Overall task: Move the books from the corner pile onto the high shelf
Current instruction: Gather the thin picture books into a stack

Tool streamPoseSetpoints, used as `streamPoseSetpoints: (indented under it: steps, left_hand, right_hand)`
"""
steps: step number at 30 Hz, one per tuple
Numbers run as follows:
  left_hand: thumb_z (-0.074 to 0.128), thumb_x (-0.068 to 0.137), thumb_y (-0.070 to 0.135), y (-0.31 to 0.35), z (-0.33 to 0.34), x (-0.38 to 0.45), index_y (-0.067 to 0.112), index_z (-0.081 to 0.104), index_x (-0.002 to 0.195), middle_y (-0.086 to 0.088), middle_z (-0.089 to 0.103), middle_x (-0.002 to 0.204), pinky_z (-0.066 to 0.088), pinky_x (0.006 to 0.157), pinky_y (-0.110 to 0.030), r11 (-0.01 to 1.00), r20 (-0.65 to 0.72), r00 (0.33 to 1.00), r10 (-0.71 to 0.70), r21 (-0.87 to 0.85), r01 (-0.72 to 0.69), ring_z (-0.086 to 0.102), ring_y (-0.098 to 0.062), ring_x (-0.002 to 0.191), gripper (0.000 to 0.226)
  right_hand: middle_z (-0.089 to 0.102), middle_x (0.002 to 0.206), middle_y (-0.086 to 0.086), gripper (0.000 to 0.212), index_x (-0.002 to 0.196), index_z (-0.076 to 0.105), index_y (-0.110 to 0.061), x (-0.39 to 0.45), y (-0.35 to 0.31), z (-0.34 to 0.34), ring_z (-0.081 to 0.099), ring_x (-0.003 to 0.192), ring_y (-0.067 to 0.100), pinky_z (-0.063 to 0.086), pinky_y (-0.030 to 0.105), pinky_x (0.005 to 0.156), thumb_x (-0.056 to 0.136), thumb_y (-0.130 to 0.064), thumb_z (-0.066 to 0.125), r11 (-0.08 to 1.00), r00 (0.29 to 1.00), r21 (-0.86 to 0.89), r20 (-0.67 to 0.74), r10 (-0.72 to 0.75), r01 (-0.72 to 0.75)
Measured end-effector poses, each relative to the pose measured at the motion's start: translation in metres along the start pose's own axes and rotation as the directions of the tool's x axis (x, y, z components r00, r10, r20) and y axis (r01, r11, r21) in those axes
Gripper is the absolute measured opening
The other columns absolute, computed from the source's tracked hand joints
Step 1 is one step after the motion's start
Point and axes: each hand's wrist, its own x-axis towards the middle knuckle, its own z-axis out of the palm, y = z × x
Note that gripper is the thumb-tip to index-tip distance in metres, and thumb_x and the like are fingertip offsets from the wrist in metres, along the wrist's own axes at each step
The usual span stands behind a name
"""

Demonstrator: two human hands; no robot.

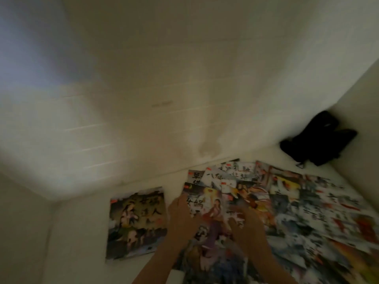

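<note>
White walls meet in a dim corner, and below them lies a white shelf [82,232] with many picture books spread flat on it. I take the single book [136,223] with the dark cover as landmark; it lies alone, close to the left wall. Just right of it the left hand [181,217] rests on the left edge of a colourful book [207,214], the fingers bent over that edge as if they grip it, though the blur makes this not fully sure. Further right of the single book, the right hand [245,222] lies on the overlapping covers with fingers spread and rather straight, pressing and not holding. Behind both hands more books [229,173] with large black characters fan out toward the back wall, and many others [307,201] cover the shelf far to the right of the single book. In the far right corner a black bag [317,138] leans against the wall, well apart from the single book.
</note>
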Motion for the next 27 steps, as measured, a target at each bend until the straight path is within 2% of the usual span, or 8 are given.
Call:
streamPoseSetpoints:
  steps: [3, 6, 10, 14, 19, 21, 23, 27]
  left_hand:
    - [0.047, 0.088, 0.063, 0.011, 0.026, 0.012, 0.01, 0.0, 0.151, -0.02, 0.01, 0.155, 0.009, 0.117, -0.043, 0.96, 0.071, 0.979, -0.189, 0.224, 0.169, 0.01, -0.036, 0.144, 0.095]
    - [0.054, 0.08, 0.07, 0.024, 0.037, 0.015, 0.012, 0.01, 0.148, -0.02, 0.017, 0.148, 0.027, 0.11, -0.048, 0.916, -0.054, 0.957, -0.284, 0.28, 0.287, 0.021, -0.039, 0.137, 0.1]
    - [0.07, 0.066, 0.068, 0.047, 0.045, 0.019, 0.013, 0.02, 0.141, -0.018, 0.028, 0.134, 0.035, 0.103, -0.048, 0.897, -0.087, 0.932, -0.352, 0.254, 0.362, 0.032, -0.038, 0.125, 0.106]
    - [0.08, 0.06, 0.061, 0.053, 0.046, 0.03, 0.01, 0.024, 0.138, -0.019, 0.037, 0.134, 0.039, 0.103, -0.047, 0.878, -0.031, 0.88, -0.474, 0.058, 0.475, 0.041, -0.036, 0.124, 0.108]
    - [0.078, 0.04, 0.075, 0.029, 0.037, 0.042, 0.009, 0.054, 0.115, -0.005, 0.066, 0.105, 0.056, 0.079, -0.038, 0.876, 0.015, 0.896, -0.443, -0.203, 0.437, 0.064, -0.023, 0.091, 0.103]
    - [0.085, 0.048, 0.062, 0.031, 0.029, 0.038, 0.013, 0.051, 0.109, -0.001, 0.063, 0.1, 0.055, 0.077, -0.037, 0.89, -0.01, 0.916, -0.4, -0.243, 0.386, 0.063, -0.022, 0.088, 0.086]
    - [0.09, 0.057, 0.043, 0.03, 0.024, 0.036, 0.017, 0.045, 0.112, -0.002, 0.059, 0.103, 0.054, 0.082, -0.04, 0.89, -0.009, 0.933, -0.36, -0.305, 0.34, 0.061, -0.024, 0.094, 0.075]
    - [0.09, 0.06, 0.037, 0.022, 0.016, 0.032, 0.026, 0.038, 0.118, 0.003, 0.058, 0.111, 0.053, 0.085, -0.038, 0.883, 0.077, 0.961, -0.266, -0.38, 0.276, 0.06, -0.02, 0.101, 0.079]
  right_hand:
    - [0.048, 0.141, 0.003, 0.045, 0.136, 0.049, -0.021, 0.012, 0.057, -0.043, 0.047, 0.125, 0.021, 0.04, 0.031, 0.101, 0.093, -0.025, 0.06, 0.989, 0.996, -0.143, -0.086, 0.018, -0.03]
    - [0.034, 0.153, 0.01, 0.071, 0.148, 0.032, -0.02, 0.027, 0.103, -0.068, 0.034, 0.138, 0.028, 0.037, 0.043, 0.11, 0.089, -0.05, 0.057, 0.966, 0.996, -0.247, -0.066, 0.055, -0.069]
    - [0.002, 0.163, 0.006, 0.093, 0.154, 0.004, -0.031, 0.04, 0.124, -0.061, 0.006, 0.149, 0.027, 0.018, 0.054, 0.118, 0.081, -0.071, 0.047, 0.942, 0.993, -0.332, 0.078, 0.085, -0.054]
    - [-0.03, 0.155, -0.002, 0.1, 0.148, -0.02, -0.042, 0.029, 0.113, -0.034, -0.017, 0.147, 0.028, -0.005, 0.06, 0.115, 0.078, -0.082, 0.039, 0.901, 0.987, -0.434, 0.146, 0.071, -0.001]
    - [-0.023, 0.157, -0.002, 0.101, 0.148, -0.005, -0.051, 0.015, 0.109, -0.02, -0.014, 0.148, 0.032, -0.003, 0.063, 0.113, 0.06, -0.1, 0.007, 0.901, 0.996, -0.431, 0.09, -0.002, 0.041]
    - [-0.018, 0.159, -0.002, 0.108, 0.148, 0.001, -0.051, 0.015, 0.111, -0.017, -0.011, 0.148, 0.032, -0.001, 0.064, 0.113, 0.052, -0.101, -0.002, 0.897, 0.997, -0.439, 0.078, -0.014, 0.047]
    - [-0.014, 0.16, -0.002, 0.106, 0.148, 0.006, -0.052, 0.015, 0.112, -0.016, -0.009, 0.148, 0.033, 0.001, 0.066, 0.113, 0.054, -0.102, 0.001, 0.897, 0.996, -0.438, 0.082, -0.02, 0.055]
    - [0.017, 0.158, -0.003, 0.092, 0.141, 0.04, -0.047, 0.011, 0.11, -0.015, 0.016, 0.145, 0.039, 0.016, 0.072, 0.106, 0.065, -0.097, 0.026, 0.912, 0.992, -0.399, 0.111, -0.055, 0.095]
